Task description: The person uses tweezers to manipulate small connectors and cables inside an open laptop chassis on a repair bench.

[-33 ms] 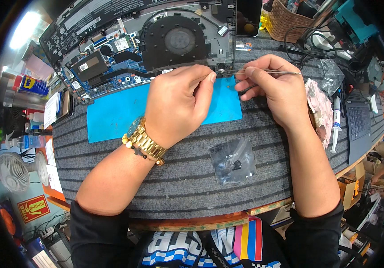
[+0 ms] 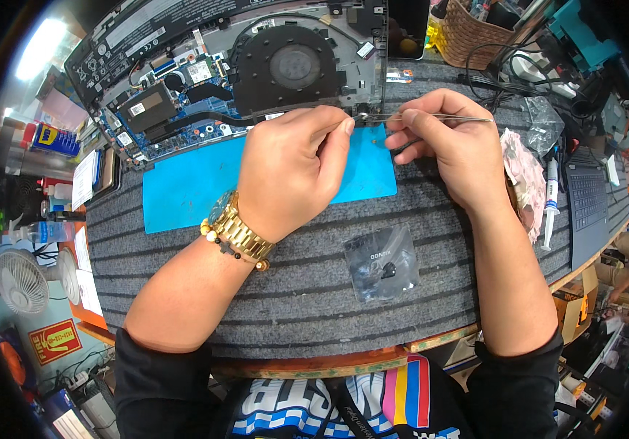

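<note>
Blue mat [image 2: 190,192], left hand [image 2: 291,164] overlapping.

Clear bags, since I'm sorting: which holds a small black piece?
The flat bag on the grey mat between the forearms; the crumpled bag, right of the right hand, shows none inside.

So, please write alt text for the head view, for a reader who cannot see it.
A person's left hand and right hand work at the near-right corner of an opened laptop, the right holding a thin metal tool. A blue mat lies beneath the left hand; a clear bag lies nearer the person.
</note>
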A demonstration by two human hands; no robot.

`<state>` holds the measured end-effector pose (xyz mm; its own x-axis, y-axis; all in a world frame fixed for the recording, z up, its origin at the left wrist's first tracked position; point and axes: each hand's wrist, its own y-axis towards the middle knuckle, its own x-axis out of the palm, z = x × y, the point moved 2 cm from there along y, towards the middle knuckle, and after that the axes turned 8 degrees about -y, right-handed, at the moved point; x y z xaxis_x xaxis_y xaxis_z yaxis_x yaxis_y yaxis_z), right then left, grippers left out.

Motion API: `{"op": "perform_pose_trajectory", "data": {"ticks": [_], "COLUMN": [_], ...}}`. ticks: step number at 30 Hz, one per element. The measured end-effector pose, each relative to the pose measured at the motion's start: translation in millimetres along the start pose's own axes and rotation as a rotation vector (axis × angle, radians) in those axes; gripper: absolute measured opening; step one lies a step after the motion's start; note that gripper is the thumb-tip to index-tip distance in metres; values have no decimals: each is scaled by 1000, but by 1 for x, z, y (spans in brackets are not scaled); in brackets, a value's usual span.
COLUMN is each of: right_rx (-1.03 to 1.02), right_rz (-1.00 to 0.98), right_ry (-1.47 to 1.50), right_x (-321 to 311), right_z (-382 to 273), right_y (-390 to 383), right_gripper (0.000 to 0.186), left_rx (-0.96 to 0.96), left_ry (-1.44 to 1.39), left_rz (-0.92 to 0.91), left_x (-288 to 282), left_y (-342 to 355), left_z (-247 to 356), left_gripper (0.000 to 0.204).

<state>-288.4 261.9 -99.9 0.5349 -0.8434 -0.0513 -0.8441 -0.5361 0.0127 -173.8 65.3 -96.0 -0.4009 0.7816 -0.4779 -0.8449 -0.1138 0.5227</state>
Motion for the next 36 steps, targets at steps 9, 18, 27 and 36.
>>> {"op": "perform_pose_trajectory", "data": {"ticks": [9, 18, 27, 36], "right_rx": [-68, -108, -153, -162], "right_rz": [-30, -19, -32, -5], "right_ry": [-111, -171, -114, 1], "right_x": [0, 0, -14, -28], "right_z": [-9, -12, -27, -23], "right_y": [-4, -7, -12, -6], "right_gripper": [13, 12, 9, 12], "left_rx": [-1, -5, -15, -29], "left_ry": [-8, 4, -26, -97], "left_rz": [11, 9, 49, 141], "left_x": [0, 0, 0, -8], "left_y": [0, 0, -2, -3], "left_z": [0, 0, -2, -1], "left_gripper": [11, 11, 13, 13]}}
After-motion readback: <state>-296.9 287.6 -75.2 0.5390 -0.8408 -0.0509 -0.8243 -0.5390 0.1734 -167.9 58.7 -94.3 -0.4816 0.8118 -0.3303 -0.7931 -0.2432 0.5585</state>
